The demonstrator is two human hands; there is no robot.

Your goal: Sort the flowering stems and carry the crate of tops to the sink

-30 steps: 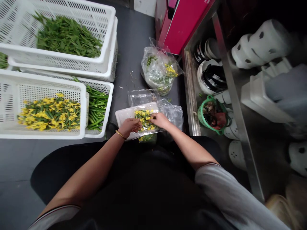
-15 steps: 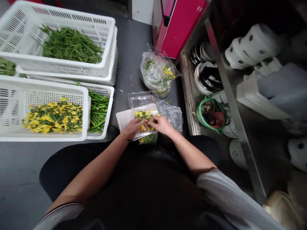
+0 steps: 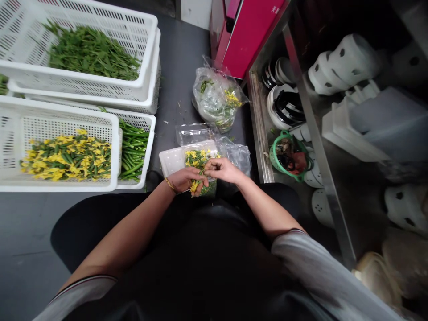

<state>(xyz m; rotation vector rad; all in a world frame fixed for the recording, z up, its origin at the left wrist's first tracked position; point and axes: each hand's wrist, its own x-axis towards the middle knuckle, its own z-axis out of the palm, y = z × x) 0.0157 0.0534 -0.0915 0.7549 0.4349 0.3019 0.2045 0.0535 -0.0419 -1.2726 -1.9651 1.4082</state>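
A white plastic tray [image 3: 172, 159] lies on the dark floor in front of my knees, partly filled with yellow-flowered green stems [image 3: 197, 157]. My left hand [image 3: 185, 179], with a gold bangle at the wrist, is closed around a small bunch of these stems [image 3: 195, 186] at the tray's near edge. My right hand [image 3: 222, 169] pinches the same bunch from the right, fingers curled. The two hands touch over the tray.
White crates stand at left: one with yellow flowers [image 3: 67, 156], one with green stems [image 3: 133, 149], one with leafy greens [image 3: 90, 51]. A clear bag of scraps [image 3: 217, 98], an empty clear box [image 3: 195, 133], a pink box [image 3: 247, 31], a steel shelf [image 3: 310, 120] and a green basket [image 3: 289, 156] lie right.
Both hands have drawn back from the middle of the tray toward me and come together, lifting a small bunch of flower stems at the tray's near edge.
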